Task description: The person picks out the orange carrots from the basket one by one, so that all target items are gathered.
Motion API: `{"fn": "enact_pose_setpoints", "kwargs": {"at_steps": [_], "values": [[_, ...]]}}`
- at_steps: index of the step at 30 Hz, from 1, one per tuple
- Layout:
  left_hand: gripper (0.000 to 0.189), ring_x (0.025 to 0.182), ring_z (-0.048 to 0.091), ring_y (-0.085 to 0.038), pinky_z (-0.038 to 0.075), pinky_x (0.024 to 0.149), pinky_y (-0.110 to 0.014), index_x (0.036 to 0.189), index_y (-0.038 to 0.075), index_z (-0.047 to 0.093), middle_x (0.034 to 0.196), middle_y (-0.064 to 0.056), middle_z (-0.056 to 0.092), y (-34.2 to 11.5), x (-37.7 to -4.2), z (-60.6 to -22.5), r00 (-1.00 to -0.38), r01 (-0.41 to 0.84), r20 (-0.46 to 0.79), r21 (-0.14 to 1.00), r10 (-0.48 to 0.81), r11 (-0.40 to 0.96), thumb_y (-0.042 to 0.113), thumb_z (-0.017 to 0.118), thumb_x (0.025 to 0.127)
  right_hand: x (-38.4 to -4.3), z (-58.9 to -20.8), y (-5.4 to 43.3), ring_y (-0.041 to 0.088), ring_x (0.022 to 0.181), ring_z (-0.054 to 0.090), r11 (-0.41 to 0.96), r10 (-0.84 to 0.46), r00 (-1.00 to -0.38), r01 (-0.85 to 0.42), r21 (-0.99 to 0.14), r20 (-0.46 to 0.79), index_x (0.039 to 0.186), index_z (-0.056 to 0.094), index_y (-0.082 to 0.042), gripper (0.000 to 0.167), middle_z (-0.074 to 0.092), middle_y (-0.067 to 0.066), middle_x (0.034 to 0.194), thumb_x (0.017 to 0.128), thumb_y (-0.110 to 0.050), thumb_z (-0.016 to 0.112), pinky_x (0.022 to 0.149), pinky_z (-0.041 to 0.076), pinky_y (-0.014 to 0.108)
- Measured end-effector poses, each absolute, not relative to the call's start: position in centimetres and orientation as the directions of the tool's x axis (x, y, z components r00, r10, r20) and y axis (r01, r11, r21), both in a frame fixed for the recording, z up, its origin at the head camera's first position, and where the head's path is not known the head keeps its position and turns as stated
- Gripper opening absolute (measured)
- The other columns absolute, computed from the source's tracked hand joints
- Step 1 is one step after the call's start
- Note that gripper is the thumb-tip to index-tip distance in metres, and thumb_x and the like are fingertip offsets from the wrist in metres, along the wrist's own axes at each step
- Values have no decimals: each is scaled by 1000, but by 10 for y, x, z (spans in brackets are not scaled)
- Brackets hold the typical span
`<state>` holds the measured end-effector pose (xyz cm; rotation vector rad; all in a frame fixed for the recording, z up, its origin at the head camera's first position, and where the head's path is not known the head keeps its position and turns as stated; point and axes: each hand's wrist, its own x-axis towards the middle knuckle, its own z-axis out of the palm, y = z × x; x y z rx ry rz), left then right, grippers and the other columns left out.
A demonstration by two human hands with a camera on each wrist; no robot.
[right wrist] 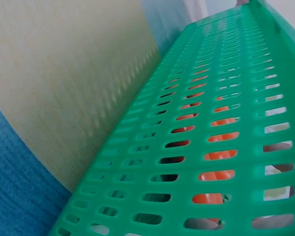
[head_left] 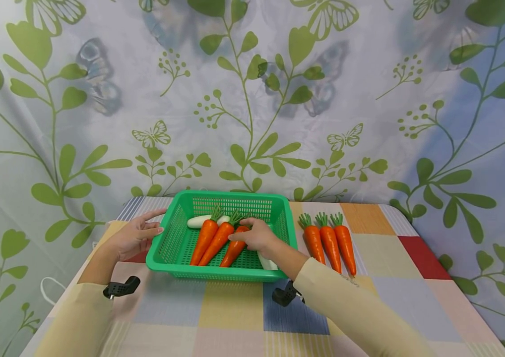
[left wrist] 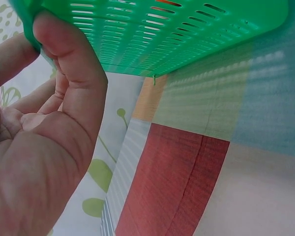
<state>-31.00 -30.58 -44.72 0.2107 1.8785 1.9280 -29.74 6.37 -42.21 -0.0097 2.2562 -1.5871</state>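
A green plastic basket [head_left: 217, 274] stands on the table. My left hand [head_left: 138, 234] is at its left rim; in the left wrist view the thumb and a finger of that hand [left wrist: 64, 98] pinch the rim. Inside lie two carrots [head_left: 211, 241] side by side, tops toward the back. My right hand [head_left: 259, 235] reaches over the basket and grips a third carrot [head_left: 233, 253] near its leafy end. A white radish [head_left: 197, 221] lies behind the carrots, and another white radish [head_left: 268, 263] shows partly under my right wrist. In the right wrist view the basket's slotted wall [right wrist: 187, 147] hides the hand.
Three more carrots [head_left: 329, 243] lie in a row to the right of the basket. The table has a patchwork cloth [head_left: 234, 307]. Behind it hangs a curtain [head_left: 252, 99] with leaves and butterflies. A white cable [head_left: 47, 292] loops at the left edge.
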Motion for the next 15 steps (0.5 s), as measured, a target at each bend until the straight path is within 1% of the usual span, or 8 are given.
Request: {"fn": "enact_pose_setpoints", "kwargs": {"at_steps": [9,15], "values": [[77,104,74,-18,62,89,-37,165,15,13,121,-2,67,-306,-311,-448,-890,-199,-186,980,417,13,11,59,104,-304,-432,61,37,126,61,421,-221,-926,194,-886,-307,150,48,-6,73,43,21,156,88,-21,82,100,57,46],[77,104,74,-17,62,89,-35,165,15,12,121,-3,66,-306,-310,-448,-889,-204,-187,979,417,4,11,59,104,-306,-434,59,37,125,61,442,-221,-919,203,-874,-326,153,45,-7,75,49,22,150,87,-15,81,96,60,44]]}}
